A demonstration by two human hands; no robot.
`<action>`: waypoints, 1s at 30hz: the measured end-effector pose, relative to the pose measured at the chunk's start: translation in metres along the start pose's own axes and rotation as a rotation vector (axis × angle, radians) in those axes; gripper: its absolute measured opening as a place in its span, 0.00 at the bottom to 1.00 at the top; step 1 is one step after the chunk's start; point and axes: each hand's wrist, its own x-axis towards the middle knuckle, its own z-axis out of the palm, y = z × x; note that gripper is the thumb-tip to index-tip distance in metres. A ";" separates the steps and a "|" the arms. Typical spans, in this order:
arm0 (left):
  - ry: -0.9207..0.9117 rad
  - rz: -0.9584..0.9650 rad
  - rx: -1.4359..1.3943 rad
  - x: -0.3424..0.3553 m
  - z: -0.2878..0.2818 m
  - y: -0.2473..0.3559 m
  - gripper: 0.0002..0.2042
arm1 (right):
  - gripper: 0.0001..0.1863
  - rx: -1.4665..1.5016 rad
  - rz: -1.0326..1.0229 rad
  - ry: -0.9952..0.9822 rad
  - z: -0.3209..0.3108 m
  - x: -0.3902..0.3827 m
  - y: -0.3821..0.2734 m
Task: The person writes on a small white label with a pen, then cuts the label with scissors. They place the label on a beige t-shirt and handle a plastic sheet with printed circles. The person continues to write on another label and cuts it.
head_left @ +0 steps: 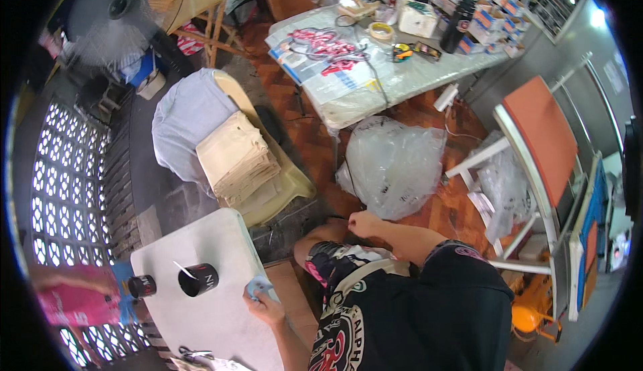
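I count two black mugs on the white table [231,247]: the big mug [201,282], with one white stick [183,269] leaning in it, and the small mug [141,286] to its left, just beside. One pair of scissors [194,353] lies at the near side. On the chair [295,187] there is one stack [234,150] of beige cloth, and two clear bags [395,166] are on the floor. One other person [80,295], in pink, is beyond the table's left edge.

Between the big mug and the table's right edge I see a bare strip of white top. The chair comes close to the far edge, so this side is tight.

The left hand [267,311] is at the right edge, its fingers gripping a small blue thing [260,286]. This thing sticks out above the fingers, toward the chair, well apart from the big mug. The right hand [364,223] is folded closed near the knee; whether it holds something small, I cannot tell.
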 end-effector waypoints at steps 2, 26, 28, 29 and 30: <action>-0.123 -0.040 0.020 0.000 -0.002 -0.002 0.15 | 0.13 0.097 0.049 0.166 -0.040 -0.041 0.005; -1.376 1.077 -0.099 0.135 0.468 0.378 0.15 | 0.04 -0.115 0.366 1.526 -0.560 -0.074 0.202; -1.421 1.185 -0.214 0.110 0.528 0.420 0.19 | 0.04 -0.192 0.433 1.552 -0.588 -0.088 0.225; -1.455 1.224 -0.255 0.095 0.552 0.439 0.22 | 0.04 -0.220 0.462 1.563 -0.598 -0.095 0.236; -1.436 1.293 -0.204 0.082 0.572 0.453 0.23 | 0.05 -0.243 0.493 1.570 -0.606 -0.102 0.247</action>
